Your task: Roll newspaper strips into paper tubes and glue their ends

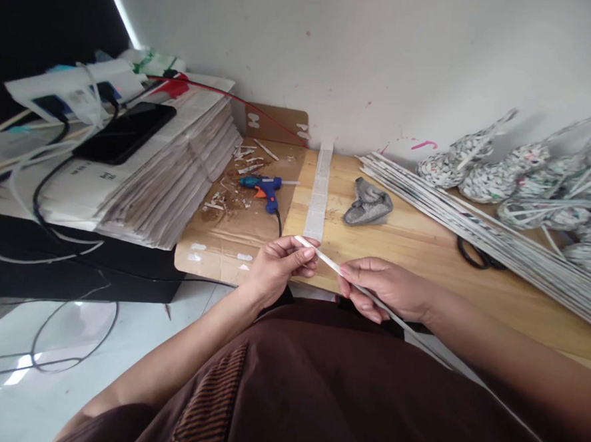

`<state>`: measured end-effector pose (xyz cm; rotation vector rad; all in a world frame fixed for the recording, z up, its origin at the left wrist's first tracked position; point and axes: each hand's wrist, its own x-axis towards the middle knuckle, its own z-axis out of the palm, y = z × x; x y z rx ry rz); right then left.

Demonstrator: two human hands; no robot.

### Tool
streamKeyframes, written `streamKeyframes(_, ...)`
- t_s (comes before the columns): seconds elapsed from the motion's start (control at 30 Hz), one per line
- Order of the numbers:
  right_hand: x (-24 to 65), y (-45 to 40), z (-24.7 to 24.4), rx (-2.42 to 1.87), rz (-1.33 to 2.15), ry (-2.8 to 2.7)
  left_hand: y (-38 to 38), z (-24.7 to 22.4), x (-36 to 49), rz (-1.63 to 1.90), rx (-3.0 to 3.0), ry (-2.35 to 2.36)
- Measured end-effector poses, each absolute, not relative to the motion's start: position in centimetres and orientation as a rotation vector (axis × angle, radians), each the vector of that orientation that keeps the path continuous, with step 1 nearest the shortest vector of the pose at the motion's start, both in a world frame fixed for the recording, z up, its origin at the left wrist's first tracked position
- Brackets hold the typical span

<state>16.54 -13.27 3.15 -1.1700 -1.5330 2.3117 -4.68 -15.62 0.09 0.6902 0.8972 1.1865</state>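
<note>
One thin white tube, slanted in the air over the table's near edge, long end trailing down to the right across brown clothing. Left hand: thumb and forefinger closed on the tube close to its upper end, other fingers curled. Right hand: thumb and forefinger pinched on the same tube farther along, remaining fingers loosely bent. One wooden table, far edge near the wall. At its left part, one cardboard sheet, with paper scraps and one blue glue gun, orange trigger, white stick protruding to the right. One flat printed strip, running from far edge towards near edge. Right of it, one crumpled grey piece, material unclear. Towards the right edge, one bundle of long paper rods, laid diagonally; behind, several woven paper pieces. Left of the cardboard, one paper stack, topped by one black phone.
</note>
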Motion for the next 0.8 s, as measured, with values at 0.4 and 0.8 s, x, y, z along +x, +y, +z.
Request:
streamKeyframes(0.4, 16.0, -14.3, 3.7, -1.304, 1.572, -2.154, -15.6, -0.1, -4.2, 1.205, 0.724, 0.891)
streamKeyframes(0.8, 15.8, -14.6, 3.6, -1.329, 1.393, -2.264, -15.7, 0.0, -4.1, 1.151, 0.714, 0.894)
